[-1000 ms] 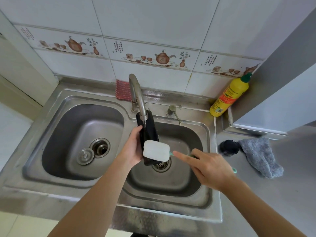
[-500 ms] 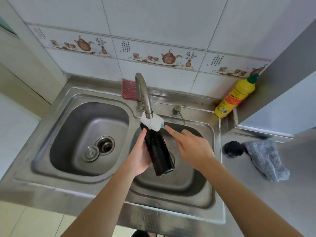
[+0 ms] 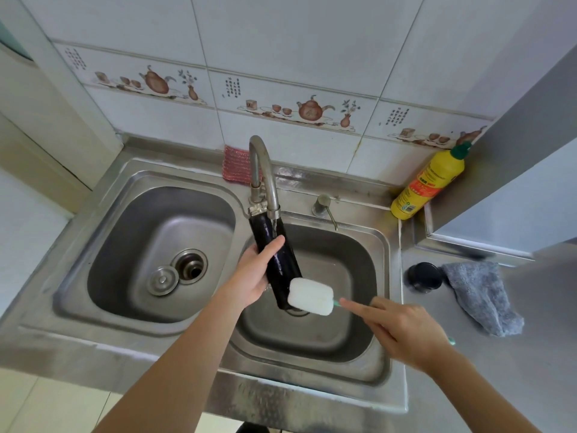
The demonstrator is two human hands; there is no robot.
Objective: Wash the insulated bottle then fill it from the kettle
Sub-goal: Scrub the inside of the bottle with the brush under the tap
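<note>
Gripping the insulated bottle [image 3: 274, 257] around its middle, the left hand [image 3: 254, 276] holds the long black cylinder tilted over the right basin [image 3: 352, 326] of a double stainless-steel sink, thumb curled across its glossy, wet-looking front. The bottle's upper end sits directly beneath the spout of the curved metal tap [image 3: 263, 173], and a thin stream of water runs down onto it. Its lower end hangs above the drain, where the white sponge head [image 3: 310, 296] of a bottle brush presses against the dark wall. That sponge is a soft, rounded block with a porous look (its slim teal handle passes through the right hand and shows again behind the wrist). The right hand [image 3: 406, 329] closes around the handle with the index finger laid straight along it toward the sponge.

The left basin [image 3: 131, 245] is a smooth, brushed bowl holding a round metal strainer plug [image 3: 163, 280] just beside its open drain. Behind the tap, a red woven scrubbing pad [image 3: 235, 165] leans against the glazed white wall tiles. On the grey counter to the right rest a small round black lid [image 3: 424, 277] and, touching it, a crumpled grey fleecy cloth [image 3: 480, 295]. A yellow plastic detergent bottle [image 3: 429, 182] with a green cap leans in the corner.
</note>
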